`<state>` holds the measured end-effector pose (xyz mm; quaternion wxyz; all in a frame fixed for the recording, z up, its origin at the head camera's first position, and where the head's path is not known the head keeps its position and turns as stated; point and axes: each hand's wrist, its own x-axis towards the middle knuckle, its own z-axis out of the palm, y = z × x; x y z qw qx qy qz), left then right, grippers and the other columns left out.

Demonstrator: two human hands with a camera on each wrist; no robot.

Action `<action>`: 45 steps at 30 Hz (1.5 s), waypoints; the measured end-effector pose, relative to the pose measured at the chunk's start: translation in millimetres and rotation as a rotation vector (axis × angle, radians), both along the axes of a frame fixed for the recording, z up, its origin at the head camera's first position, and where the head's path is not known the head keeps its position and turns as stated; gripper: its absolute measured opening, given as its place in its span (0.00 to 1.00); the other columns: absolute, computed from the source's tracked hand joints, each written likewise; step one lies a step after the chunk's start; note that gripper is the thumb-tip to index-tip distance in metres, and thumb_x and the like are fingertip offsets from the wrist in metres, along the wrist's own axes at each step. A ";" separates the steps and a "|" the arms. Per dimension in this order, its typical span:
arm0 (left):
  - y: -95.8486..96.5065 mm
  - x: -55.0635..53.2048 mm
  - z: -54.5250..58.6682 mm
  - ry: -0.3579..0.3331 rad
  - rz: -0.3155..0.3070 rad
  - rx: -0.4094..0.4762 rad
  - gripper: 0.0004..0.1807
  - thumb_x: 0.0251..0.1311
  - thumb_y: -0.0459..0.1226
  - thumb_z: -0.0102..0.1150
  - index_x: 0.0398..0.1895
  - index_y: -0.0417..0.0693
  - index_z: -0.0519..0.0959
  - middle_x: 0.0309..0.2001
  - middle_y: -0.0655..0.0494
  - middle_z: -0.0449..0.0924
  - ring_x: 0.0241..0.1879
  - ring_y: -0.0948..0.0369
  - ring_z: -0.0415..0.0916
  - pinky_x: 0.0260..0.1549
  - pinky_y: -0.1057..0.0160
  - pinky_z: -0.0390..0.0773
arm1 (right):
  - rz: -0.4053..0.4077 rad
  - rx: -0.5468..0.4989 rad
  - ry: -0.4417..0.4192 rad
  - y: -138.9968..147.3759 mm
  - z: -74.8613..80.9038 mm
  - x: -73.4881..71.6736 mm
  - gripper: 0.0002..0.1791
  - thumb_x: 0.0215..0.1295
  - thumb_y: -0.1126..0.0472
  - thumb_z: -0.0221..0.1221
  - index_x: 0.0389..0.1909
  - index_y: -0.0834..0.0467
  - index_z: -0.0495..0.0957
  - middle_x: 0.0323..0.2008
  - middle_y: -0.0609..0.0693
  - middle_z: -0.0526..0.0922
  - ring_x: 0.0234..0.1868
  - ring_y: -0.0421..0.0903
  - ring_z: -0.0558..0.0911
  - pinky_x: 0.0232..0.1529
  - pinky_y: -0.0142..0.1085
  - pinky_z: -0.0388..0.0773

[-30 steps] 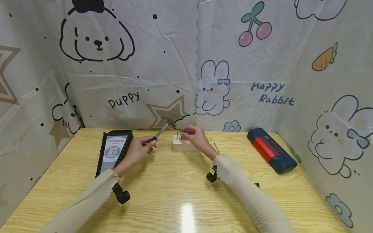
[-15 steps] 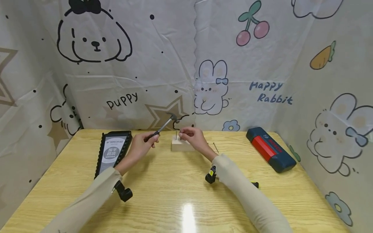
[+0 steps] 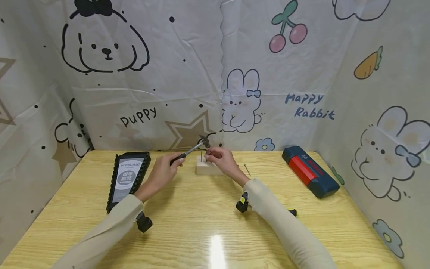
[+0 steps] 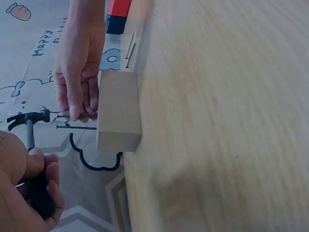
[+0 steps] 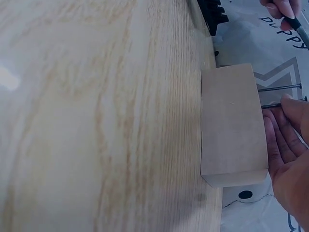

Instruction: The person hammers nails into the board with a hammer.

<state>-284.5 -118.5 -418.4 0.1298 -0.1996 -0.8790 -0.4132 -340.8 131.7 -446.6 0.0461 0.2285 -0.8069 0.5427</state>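
Observation:
My left hand (image 3: 164, 169) grips a claw hammer (image 4: 30, 128) by its black handle, its metal head raised just above the nails. A pale wooden block (image 3: 209, 171) lies on the table below. Two nails stand upright on the block's top. My right hand (image 3: 223, 160) pinches one nail (image 5: 270, 106) between thumb and fingers, close to the block. Beside it, the other nail (image 5: 280, 88) stands without support from a hand. In the left wrist view the hammer head lies near the nail heads. The lower end of the pinched nail is partly hidden by fingers in the head view.
Loose nails (image 4: 129, 53) lie on the table right of the block. A black case (image 3: 127, 177) with a printed label lies left, a dark blue and red case (image 3: 310, 172) right. A black and yellow item (image 3: 293, 212) is mostly hidden by the right sleeve. Printed fabric walls stand behind.
The hammer rose slightly, then came down and to the right, its head now nearer the nails. My right hand has stayed at the pinched nail. The head view has shifted slightly.

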 end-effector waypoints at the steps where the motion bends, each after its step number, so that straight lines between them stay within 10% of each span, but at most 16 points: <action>1: -0.1 0.1 1.0 0.008 0.005 0.001 0.13 0.77 0.33 0.57 0.56 0.35 0.84 0.36 0.44 0.86 0.18 0.63 0.63 0.20 0.66 0.64 | -0.001 -0.001 -0.005 -0.1 0.3 0.2 0.09 0.74 0.66 0.63 0.48 0.67 0.84 0.45 0.62 0.88 0.45 0.53 0.88 0.45 0.33 0.83; 23: -6.8 6.5 -0.4 0.056 0.026 -0.003 0.13 0.77 0.32 0.57 0.56 0.34 0.84 0.39 0.42 0.87 0.18 0.62 0.62 0.20 0.66 0.63 | -0.021 -0.040 0.010 -2.4 -0.3 3.6 0.10 0.76 0.63 0.63 0.51 0.64 0.84 0.46 0.59 0.88 0.43 0.50 0.88 0.46 0.37 0.85; 32: -7.0 6.0 -9.8 0.360 0.044 -0.002 0.10 0.73 0.27 0.59 0.53 0.31 0.84 0.35 0.44 0.83 0.32 0.53 0.80 0.30 0.55 0.80 | -0.051 -0.035 0.015 -5.9 -2.1 0.6 0.08 0.75 0.64 0.63 0.48 0.64 0.85 0.44 0.58 0.89 0.42 0.48 0.87 0.48 0.37 0.85; 45: -7.5 6.5 -9.3 0.297 0.011 -0.079 0.06 0.73 0.27 0.60 0.45 0.32 0.84 0.35 0.44 0.83 0.34 0.52 0.79 0.35 0.51 0.80 | -0.043 -0.012 -0.004 -4.7 -3.2 -0.7 0.08 0.76 0.62 0.63 0.47 0.63 0.85 0.45 0.57 0.89 0.43 0.47 0.87 0.48 0.37 0.85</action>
